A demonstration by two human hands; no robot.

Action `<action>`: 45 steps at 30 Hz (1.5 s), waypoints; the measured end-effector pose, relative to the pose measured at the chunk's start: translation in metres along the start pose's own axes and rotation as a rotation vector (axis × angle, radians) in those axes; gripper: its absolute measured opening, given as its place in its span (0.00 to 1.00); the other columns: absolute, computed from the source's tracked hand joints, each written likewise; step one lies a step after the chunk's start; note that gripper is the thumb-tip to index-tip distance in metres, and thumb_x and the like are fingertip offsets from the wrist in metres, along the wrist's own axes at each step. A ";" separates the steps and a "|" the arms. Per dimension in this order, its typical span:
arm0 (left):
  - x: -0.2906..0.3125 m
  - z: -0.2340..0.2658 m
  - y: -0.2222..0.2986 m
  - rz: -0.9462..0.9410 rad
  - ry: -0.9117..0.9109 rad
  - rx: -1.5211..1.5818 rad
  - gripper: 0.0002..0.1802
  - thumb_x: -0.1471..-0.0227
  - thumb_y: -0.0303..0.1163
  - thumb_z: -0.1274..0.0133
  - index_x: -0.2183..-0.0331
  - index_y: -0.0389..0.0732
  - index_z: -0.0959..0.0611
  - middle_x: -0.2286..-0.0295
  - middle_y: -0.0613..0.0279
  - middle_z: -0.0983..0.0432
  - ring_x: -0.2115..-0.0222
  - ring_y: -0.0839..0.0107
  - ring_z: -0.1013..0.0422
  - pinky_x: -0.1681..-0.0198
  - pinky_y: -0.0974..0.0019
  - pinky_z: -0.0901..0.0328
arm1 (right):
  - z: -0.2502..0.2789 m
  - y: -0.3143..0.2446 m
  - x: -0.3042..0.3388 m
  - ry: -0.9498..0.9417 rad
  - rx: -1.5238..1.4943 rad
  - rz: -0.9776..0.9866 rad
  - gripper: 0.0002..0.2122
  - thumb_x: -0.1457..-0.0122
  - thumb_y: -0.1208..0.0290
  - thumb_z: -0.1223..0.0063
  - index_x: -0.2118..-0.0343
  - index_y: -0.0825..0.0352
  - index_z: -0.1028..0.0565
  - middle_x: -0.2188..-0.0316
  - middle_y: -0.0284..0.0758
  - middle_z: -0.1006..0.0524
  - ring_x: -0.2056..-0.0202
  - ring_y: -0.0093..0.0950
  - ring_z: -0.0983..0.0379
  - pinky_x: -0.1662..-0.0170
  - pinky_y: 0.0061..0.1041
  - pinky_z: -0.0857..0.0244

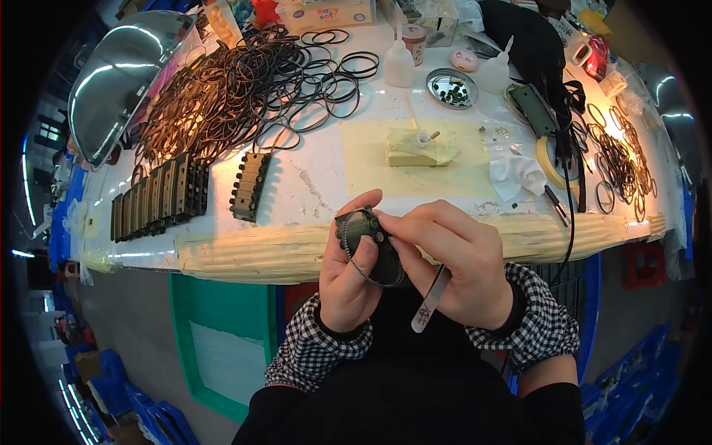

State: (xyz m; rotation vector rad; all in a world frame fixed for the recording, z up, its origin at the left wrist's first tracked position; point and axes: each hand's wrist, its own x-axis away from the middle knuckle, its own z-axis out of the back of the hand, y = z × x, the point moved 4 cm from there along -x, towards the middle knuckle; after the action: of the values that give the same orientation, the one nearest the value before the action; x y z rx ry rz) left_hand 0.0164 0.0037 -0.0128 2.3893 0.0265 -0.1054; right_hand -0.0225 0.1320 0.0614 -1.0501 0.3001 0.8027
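- A long white worktop with scuffed paint (pixel 293 204) fills the upper half of the frame; its near edge, faced with a ribbed, pale yellow strip (pixel 248 252), crosses mid-frame right behind the hands, so a dropped part could slip past it.
- A tangled heap of thin, black, rubbery-looking loops (pixel 215 96) takes up the upper left, and a row of olive-green moulded pieces with side wheels (pixel 157 199) stands at left; elbow swings that way would be best kept small.
- The roomiest patch seems to be the flat, pale yellow paper sheet (pixel 363 182) just above centre, with a small block wrapped in pale yellow (pixel 415 156) upon it.
- The right hand (pixel 466 252), right of centre, has its thumb and forefinger closed in a pinch at the workpiece's upper end; its other fingers curl around the silver metal tweezers (pixel 432 298), which point down clear of the work.
- The left hand (pixel 345 285) is closed around the dark green moulded workpiece (pixel 386 259) at frame centre, thumb across its face; a firm but light hold should spare the small parts.
- The thin, dark, ridged loop (pixel 386 285) hangs slack around the workpiece's lower end; easing it evenly, without twisting, looks safest.
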 end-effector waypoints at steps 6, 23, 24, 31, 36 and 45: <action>0.002 -0.003 -0.002 0.040 -0.013 0.045 0.25 0.39 0.32 0.55 0.43 0.36 0.39 0.56 0.63 0.31 0.54 0.76 0.34 0.50 0.69 0.37 | 0.002 0.004 -0.002 -0.097 -0.096 -0.029 0.13 0.53 0.86 0.43 0.63 0.71 0.23 0.73 0.37 0.25 0.74 0.29 0.26 0.73 0.23 0.34; 0.002 0.003 -0.005 0.161 -0.127 0.237 0.27 0.40 0.35 0.53 0.44 0.35 0.40 0.54 0.54 0.32 0.51 0.66 0.33 0.48 0.59 0.36 | 0.005 0.011 0.001 -0.141 -0.287 -0.144 0.11 0.48 0.83 0.44 0.61 0.69 0.23 0.72 0.35 0.26 0.74 0.28 0.26 0.71 0.21 0.33; 0.002 0.002 -0.005 0.164 -0.131 0.238 0.27 0.40 0.36 0.53 0.44 0.36 0.40 0.53 0.54 0.33 0.51 0.65 0.33 0.47 0.57 0.36 | 0.005 0.011 0.001 -0.136 -0.291 -0.152 0.11 0.48 0.83 0.45 0.61 0.69 0.22 0.72 0.35 0.26 0.73 0.27 0.26 0.71 0.21 0.33; 0.002 0.003 -0.006 0.163 -0.150 0.230 0.27 0.40 0.36 0.54 0.44 0.37 0.40 0.52 0.53 0.34 0.50 0.62 0.34 0.46 0.53 0.37 | 0.004 0.011 0.002 -0.142 -0.302 -0.149 0.11 0.47 0.83 0.45 0.60 0.69 0.22 0.72 0.35 0.25 0.73 0.27 0.26 0.72 0.21 0.33; 0.002 0.004 -0.006 0.179 -0.156 0.231 0.27 0.40 0.36 0.54 0.44 0.37 0.40 0.53 0.53 0.33 0.51 0.63 0.34 0.47 0.54 0.37 | 0.004 0.012 0.003 -0.149 -0.330 -0.155 0.12 0.47 0.82 0.45 0.59 0.68 0.22 0.72 0.34 0.25 0.73 0.26 0.26 0.72 0.21 0.33; 0.002 0.000 0.001 0.097 -0.085 0.072 0.23 0.39 0.33 0.55 0.45 0.37 0.38 0.53 0.58 0.32 0.53 0.71 0.33 0.49 0.63 0.36 | 0.005 0.014 0.002 -0.152 -0.252 -0.071 0.14 0.48 0.82 0.43 0.58 0.68 0.23 0.72 0.35 0.26 0.74 0.28 0.27 0.72 0.22 0.33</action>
State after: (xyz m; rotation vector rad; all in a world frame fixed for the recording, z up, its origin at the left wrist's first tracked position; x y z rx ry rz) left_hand 0.0182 0.0036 -0.0123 2.4512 -0.1350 -0.1650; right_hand -0.0313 0.1412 0.0538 -1.2209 0.0322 0.8661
